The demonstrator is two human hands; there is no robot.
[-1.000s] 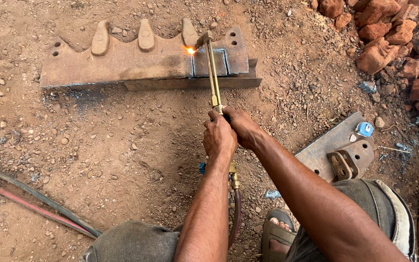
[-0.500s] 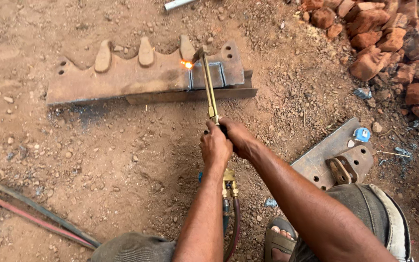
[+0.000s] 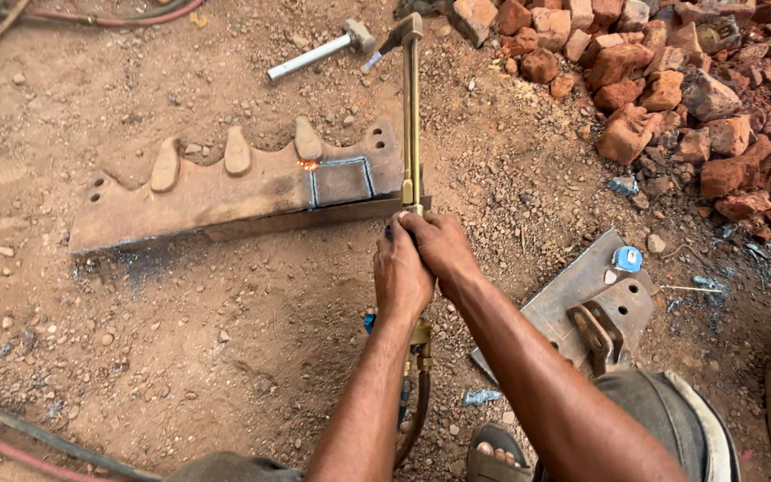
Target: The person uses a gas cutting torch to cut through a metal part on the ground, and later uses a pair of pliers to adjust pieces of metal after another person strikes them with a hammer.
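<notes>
Both my hands grip the handle of a long brass cutting torch (image 3: 411, 125). My left hand (image 3: 399, 277) wraps it from the left and my right hand (image 3: 441, 252) from the right. The torch tip (image 3: 401, 33) points away, lifted past the far side of a rusty toothed steel plate (image 3: 225, 192) lying on the dirt. A small glowing orange spot (image 3: 308, 164) sits at the corner of a marked rectangle (image 3: 341, 181) on that plate. Hoses run down from the torch between my arms.
A hammer (image 3: 319, 53) lies on the dirt beyond the plate. A heap of broken red bricks (image 3: 671, 80) fills the upper right. A grey steel bracket plate (image 3: 595, 308) lies by my right knee. Hoses (image 3: 37, 437) cross the lower left. My sandalled foot (image 3: 497, 451) is at the bottom.
The torch tip has lifted off the plate and swung away to the far right. Only a fading glow is left where the flame was. The view has shifted, bringing the hammer in.
</notes>
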